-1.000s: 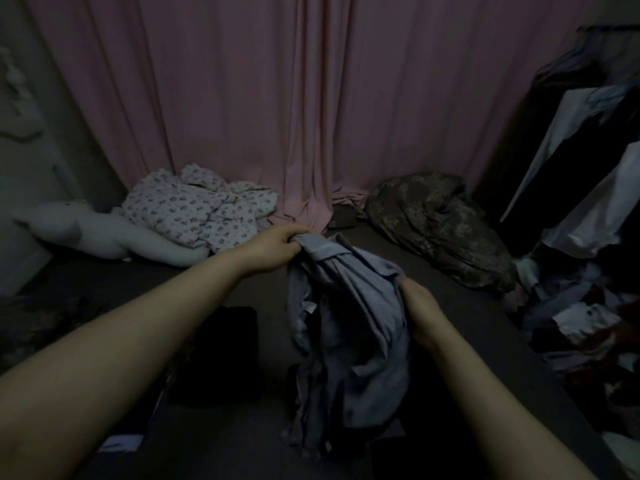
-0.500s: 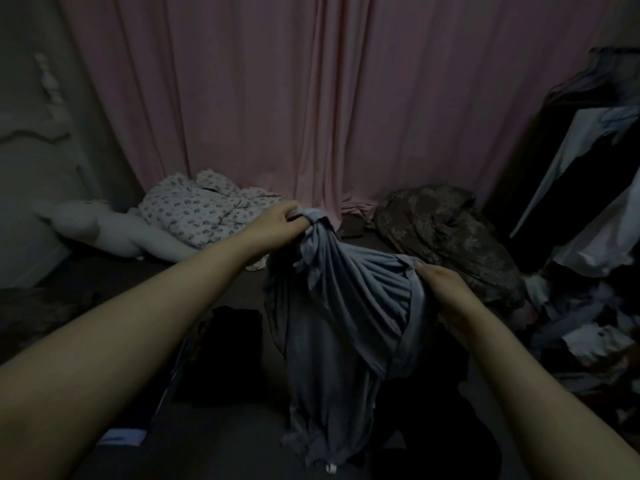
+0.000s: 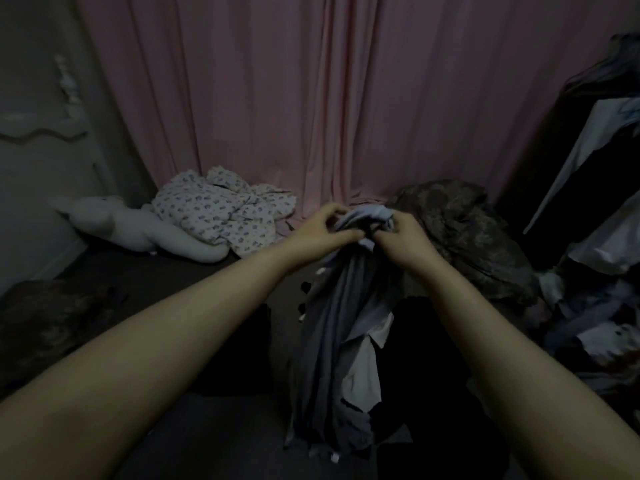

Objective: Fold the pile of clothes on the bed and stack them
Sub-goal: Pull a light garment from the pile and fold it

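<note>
One camera only, riding on my head, looking forward and down along both my arms over the bed [image 3: 145, 282]. It faces the pink curtain [image 3: 277, 98] at the bed's far edge, my hands close in mid-frame.

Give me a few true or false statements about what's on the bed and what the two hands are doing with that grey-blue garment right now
1. Both hands grip the top of the grey-blue garment. True: the left hand and the right hand hold it close together.
2. The garment lies folded flat on the bed. False: it hangs down bunched from the hands.
3. A floral-print cloth lies in front of the pink curtain. True.
4. The white stuffed toy lies on the right side of the bed. False: it is on the left, beside the floral-print cloth.
5. The right hand is idle. False: it grips the garment.
</note>
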